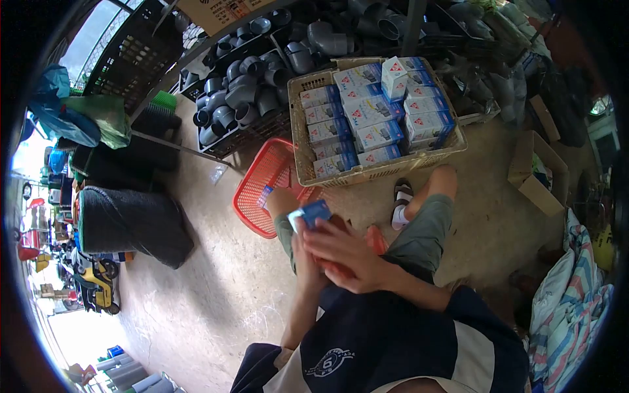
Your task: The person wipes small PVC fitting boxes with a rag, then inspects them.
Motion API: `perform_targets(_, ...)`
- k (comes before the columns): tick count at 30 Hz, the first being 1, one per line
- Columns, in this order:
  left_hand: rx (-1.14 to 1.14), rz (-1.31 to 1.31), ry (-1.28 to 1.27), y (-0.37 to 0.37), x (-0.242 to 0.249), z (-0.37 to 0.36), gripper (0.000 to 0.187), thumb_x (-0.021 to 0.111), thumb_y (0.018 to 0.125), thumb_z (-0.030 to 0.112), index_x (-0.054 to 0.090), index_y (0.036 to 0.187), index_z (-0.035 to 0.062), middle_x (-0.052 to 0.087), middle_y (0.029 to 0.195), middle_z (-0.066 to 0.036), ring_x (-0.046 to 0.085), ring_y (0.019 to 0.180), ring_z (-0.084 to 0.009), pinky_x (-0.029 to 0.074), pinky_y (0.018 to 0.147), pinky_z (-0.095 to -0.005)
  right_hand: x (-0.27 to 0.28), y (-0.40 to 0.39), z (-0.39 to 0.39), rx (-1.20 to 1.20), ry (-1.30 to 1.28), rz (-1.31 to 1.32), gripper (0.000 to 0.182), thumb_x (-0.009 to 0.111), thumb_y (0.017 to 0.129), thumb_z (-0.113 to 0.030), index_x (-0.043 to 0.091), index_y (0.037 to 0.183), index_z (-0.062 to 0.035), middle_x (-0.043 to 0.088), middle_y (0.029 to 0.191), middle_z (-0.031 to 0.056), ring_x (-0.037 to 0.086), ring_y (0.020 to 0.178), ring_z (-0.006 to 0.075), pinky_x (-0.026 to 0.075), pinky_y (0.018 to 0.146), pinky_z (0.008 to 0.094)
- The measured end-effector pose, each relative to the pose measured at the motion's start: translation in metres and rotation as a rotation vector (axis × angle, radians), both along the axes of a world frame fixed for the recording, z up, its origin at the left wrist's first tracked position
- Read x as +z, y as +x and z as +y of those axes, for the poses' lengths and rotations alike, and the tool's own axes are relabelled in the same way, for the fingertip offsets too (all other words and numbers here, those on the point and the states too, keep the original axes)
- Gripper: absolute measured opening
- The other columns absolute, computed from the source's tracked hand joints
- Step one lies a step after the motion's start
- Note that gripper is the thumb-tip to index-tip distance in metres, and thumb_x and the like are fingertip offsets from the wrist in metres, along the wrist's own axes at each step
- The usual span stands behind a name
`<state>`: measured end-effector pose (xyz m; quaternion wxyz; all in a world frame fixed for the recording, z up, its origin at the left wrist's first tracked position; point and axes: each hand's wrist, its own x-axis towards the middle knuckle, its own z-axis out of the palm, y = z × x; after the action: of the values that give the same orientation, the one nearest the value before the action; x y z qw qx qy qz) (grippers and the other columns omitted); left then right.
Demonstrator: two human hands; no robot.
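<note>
A small blue-and-white cardboard box [313, 214] is held in front of my body, above my lap. My left hand [306, 262] is closed around its lower part. My right hand [344, 254] lies across from the right, with its fingers pressed together against the box, slightly blurred. Something reddish-brown shows under my right hand, but I cannot make out what it is. Ahead, a yellowish plastic crate [383, 171] holds several stacked blue-and-white boxes [375, 111], one standing upright on top [394, 77]. A red plastic basket [252, 206] sits on the floor beside the crate, partly behind my knee.
Black crates [246, 139] full of grey pipe elbows [242, 95] stand at the back. Dark mesh rolls [131, 223] stand on the left. An opened cardboard carton [537, 171] and a striped sack [570, 308] are on the right. A metal post [413, 29] rises behind the crate.
</note>
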<state>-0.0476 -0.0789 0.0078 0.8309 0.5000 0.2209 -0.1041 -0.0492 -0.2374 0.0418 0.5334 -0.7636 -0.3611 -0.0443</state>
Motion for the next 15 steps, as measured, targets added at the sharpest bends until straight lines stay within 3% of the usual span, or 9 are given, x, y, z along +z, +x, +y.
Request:
perform_targets(1,-0.017,-0.011,-0.042,0.01,0.012,0.009,0.061,0.036,0.107,0.055,0.05,0.139,0.0045,0.064,0.123,-0.014,0.065,0.109,-0.0223,0.054,0.094,-0.0357,-0.005,-0.004,0.0,0.033,0.028,0.043,0.061,0.062,0.092,-0.013,0.045,0.15,-0.0097,0.041,0.158,0.0099,0.032,0.149,0.0369,0.022,0.121,0.0545)
perform_targets(3,0.078,-0.059,0.105,0.016,0.037,0.003,0.06,0.035,0.106,0.058,0.055,0.131,0.007,0.069,0.108,-0.011,0.069,0.093,-0.0223,0.058,0.083,-0.0363,-0.014,-0.01,-0.004,0.095,0.09,0.133,0.062,0.062,0.092,-0.011,0.045,0.151,-0.0111,0.042,0.157,0.0083,0.032,0.148,0.0376,0.021,0.121,0.0558)
perform_targets(4,0.093,-0.053,0.09,0.013,0.037,0.002,0.06,0.035,0.106,0.058,0.054,0.132,0.0074,0.068,0.111,-0.011,0.068,0.096,-0.0222,0.057,0.085,-0.0367,-0.013,-0.008,-0.008,0.022,0.056,0.151,0.062,0.057,0.092,-0.006,0.042,0.152,-0.0082,0.038,0.16,0.0111,0.029,0.15,0.0354,0.019,0.122,0.0516)
perform_targets(8,0.045,-0.109,0.137,0.0,0.015,0.0,0.059,0.034,0.107,0.056,0.05,0.138,0.0082,0.063,0.122,-0.013,0.065,0.106,-0.022,0.055,0.091,-0.0377,-0.023,-0.001,-0.017,0.004,0.374,0.444,0.067,0.052,0.093,-0.001,0.032,0.157,-0.002,0.021,0.166,0.0173,0.019,0.154,0.0278,0.015,0.124,0.0428)
perform_targets(9,0.011,-0.137,0.176,-0.001,0.017,-0.004,0.058,0.034,0.108,0.054,0.048,0.139,0.0081,0.062,0.125,-0.013,0.064,0.108,-0.022,0.055,0.093,-0.0378,-0.018,-0.001,-0.017,-0.037,0.426,0.427,0.066,0.053,0.093,-0.002,0.033,0.156,-0.002,0.025,0.165,0.0171,0.021,0.154,0.0281,0.017,0.124,0.0429)
perform_targets(11,-0.111,-0.254,0.438,-0.008,0.032,-0.01,0.055,0.054,0.103,0.042,0.04,0.14,0.0036,0.056,0.131,-0.016,0.06,0.116,-0.0223,0.051,0.097,-0.0374,0.001,0.002,-0.019,-0.122,0.528,0.387,0.065,0.054,0.092,-0.002,0.036,0.155,-0.0019,0.032,0.162,0.0167,0.026,0.153,0.0289,0.019,0.123,0.0431)
perform_targets(13,-0.328,-0.452,0.599,-0.007,0.052,-0.01,0.061,0.068,0.097,0.027,0.033,0.139,-0.0009,0.054,0.134,-0.019,0.058,0.119,-0.0222,0.05,0.098,-0.0374,0.017,0.009,-0.039,-0.105,0.355,0.206,0.061,0.057,0.092,-0.004,0.043,0.151,-0.0027,0.039,0.158,0.016,0.033,0.15,0.0301,0.025,0.122,0.0435)
perform_targets(14,-0.274,-0.338,0.468,-0.007,0.05,-0.013,0.071,0.083,0.084,0.02,0.034,0.131,-0.001,0.056,0.129,-0.021,0.061,0.116,-0.0237,0.051,0.096,-0.0385,0.026,0.012,-0.047,-0.094,0.27,0.117,0.058,0.058,0.092,-0.005,0.047,0.149,-0.0031,0.043,0.156,0.0157,0.036,0.148,0.0306,0.028,0.121,0.0437)
perform_targets(15,-0.295,-0.44,0.599,-0.007,0.048,-0.012,0.072,0.085,0.081,0.02,0.035,0.129,-0.001,0.057,0.126,-0.021,0.062,0.113,-0.025,0.053,0.094,-0.0389,0.037,0.015,-0.049,-0.039,0.201,0.079,0.056,0.059,0.092,-0.006,0.049,0.147,-0.0039,0.047,0.153,0.0152,0.04,0.146,0.0309,0.03,0.119,0.0439)
